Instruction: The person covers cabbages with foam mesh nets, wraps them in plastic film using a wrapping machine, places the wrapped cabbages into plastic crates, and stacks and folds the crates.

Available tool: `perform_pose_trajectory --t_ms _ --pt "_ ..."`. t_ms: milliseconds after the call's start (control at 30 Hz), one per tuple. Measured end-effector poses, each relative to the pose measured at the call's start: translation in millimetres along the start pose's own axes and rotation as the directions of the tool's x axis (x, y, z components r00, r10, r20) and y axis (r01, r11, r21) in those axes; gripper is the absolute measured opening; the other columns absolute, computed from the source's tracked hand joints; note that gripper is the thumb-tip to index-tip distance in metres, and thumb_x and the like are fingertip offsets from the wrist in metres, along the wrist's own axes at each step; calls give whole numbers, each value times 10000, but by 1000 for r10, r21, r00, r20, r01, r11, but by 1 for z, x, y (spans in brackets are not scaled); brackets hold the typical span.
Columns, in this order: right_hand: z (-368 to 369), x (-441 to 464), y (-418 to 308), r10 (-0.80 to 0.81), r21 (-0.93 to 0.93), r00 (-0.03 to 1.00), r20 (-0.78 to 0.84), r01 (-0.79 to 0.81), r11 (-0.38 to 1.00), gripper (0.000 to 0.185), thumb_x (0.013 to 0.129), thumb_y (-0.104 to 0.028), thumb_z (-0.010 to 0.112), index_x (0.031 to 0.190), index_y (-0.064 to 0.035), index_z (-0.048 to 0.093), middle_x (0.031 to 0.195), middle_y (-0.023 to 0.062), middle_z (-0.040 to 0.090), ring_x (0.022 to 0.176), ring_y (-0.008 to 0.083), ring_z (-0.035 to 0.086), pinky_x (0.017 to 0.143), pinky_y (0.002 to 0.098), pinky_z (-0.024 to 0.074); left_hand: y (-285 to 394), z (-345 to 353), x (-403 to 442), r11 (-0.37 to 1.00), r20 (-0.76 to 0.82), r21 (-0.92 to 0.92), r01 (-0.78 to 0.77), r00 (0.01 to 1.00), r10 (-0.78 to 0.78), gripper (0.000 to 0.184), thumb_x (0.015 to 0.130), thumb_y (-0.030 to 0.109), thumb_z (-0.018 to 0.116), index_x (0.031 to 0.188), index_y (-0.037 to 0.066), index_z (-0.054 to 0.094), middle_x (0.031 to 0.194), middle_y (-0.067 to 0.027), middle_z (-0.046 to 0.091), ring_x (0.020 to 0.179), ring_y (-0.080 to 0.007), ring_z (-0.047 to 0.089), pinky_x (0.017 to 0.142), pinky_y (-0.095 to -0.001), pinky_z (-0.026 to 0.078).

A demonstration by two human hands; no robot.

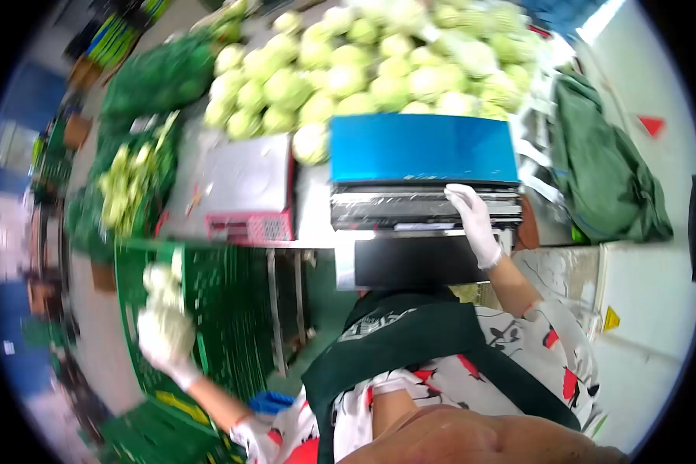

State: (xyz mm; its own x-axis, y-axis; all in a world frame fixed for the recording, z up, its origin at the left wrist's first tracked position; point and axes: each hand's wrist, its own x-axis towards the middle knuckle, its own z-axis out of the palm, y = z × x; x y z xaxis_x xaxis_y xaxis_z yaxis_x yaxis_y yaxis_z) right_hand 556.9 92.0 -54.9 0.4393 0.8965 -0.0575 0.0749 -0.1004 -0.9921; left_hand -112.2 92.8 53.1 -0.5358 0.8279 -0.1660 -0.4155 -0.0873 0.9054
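Note:
My left hand [162, 357], in a white glove, holds a wrapped pale cabbage [166, 331] over the green crate [122, 309] at the lower left. More pale cabbages [161, 277] lie in the crate just beyond it. My right hand [475, 224], also gloved, rests its fingertips on the front part of the wrapping machine [421, 147], which has a blue top. Its fingers are extended and nothing shows in them. Below the machine's rollers is a black plate [417, 260].
A large pile of cabbages [348, 77] covers the back of the table. A scale [249, 174] with a red base stands left of the machine. Green net sacks [158, 81] and leaves [127, 185] lie at the left, green cloth [603, 162] at the right.

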Motion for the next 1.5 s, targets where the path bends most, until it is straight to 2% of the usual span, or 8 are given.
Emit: perform_pose_trajectory --t_ms 167,233,500,567,833,1133,1267,1500 --pt "-78 117 -3 -182 -196 949 -258 133 972 277 955 -154 625 1179 10 630 1062 106 694 969 142 642 870 279 500 27 -112 41 973 -250 194 127 965 -76 735 968 526 508 1464 -11 429 1497 -192 449 1338 -323 473 1144 -451 353" --pt "-109 170 -21 -208 -373 931 -300 86 924 349 918 -200 653 1188 19 620 1075 167 693 994 240 668 891 332 508 9 -79 55 522 -255 852 34 898 358 722 953 483 585 1421 -56 472 1481 -203 470 1312 -313 492 1136 -419 347" --pt "-174 408 4 -440 -672 839 -319 127 729 613 774 -392 761 1142 82 636 1094 275 679 1022 386 659 900 409 508 -155 349 24 423 636 612 -668 734 238 341 979 59 536 1303 -33 593 1244 -120 645 1144 -205 592 1032 -339 428" --pt "-182 449 5 -325 -613 881 -345 52 789 625 757 -429 771 1088 90 664 1056 279 691 989 385 671 865 409 514 -210 435 -2 801 719 482 -356 683 -128 336 972 60 554 1284 -57 595 1193 -131 673 1132 -199 620 1024 -326 448" --pt "-192 524 26 135 -226 984 -116 -159 961 764 792 -613 693 1114 80 682 1078 252 694 989 296 669 857 358 503 -418 694 -84 763 753 626 157 131 -645 501 1022 295 526 1404 -26 481 1358 -185 578 1263 -281 559 1072 -366 426" --pt "-161 472 -13 -289 -740 955 -63 149 655 763 789 -607 687 1128 76 662 1104 248 640 1027 325 619 933 398 472 -518 791 -124 595 624 532 603 197 -757 570 983 401 574 1440 95 424 1394 -151 470 1301 -307 455 1086 -466 382" --pt "-141 386 -40 -591 -717 801 -89 360 596 738 791 -491 752 1221 81 571 1167 256 563 1027 353 589 967 409 455 -499 744 -104 783 804 437 443 197 -560 471 977 318 596 1370 82 490 1303 -104 545 1157 -246 550 995 -367 433" --pt "-81 200 -46 -13 8 999 45 13 1000 676 882 -292 735 1352 77 418 1255 221 571 1150 231 577 995 351 456 -330 576 -118 753 905 419 -507 299 -303 772 755 145 834 1404 39 430 1320 -165 466 1147 -276 585 894 -358 552"
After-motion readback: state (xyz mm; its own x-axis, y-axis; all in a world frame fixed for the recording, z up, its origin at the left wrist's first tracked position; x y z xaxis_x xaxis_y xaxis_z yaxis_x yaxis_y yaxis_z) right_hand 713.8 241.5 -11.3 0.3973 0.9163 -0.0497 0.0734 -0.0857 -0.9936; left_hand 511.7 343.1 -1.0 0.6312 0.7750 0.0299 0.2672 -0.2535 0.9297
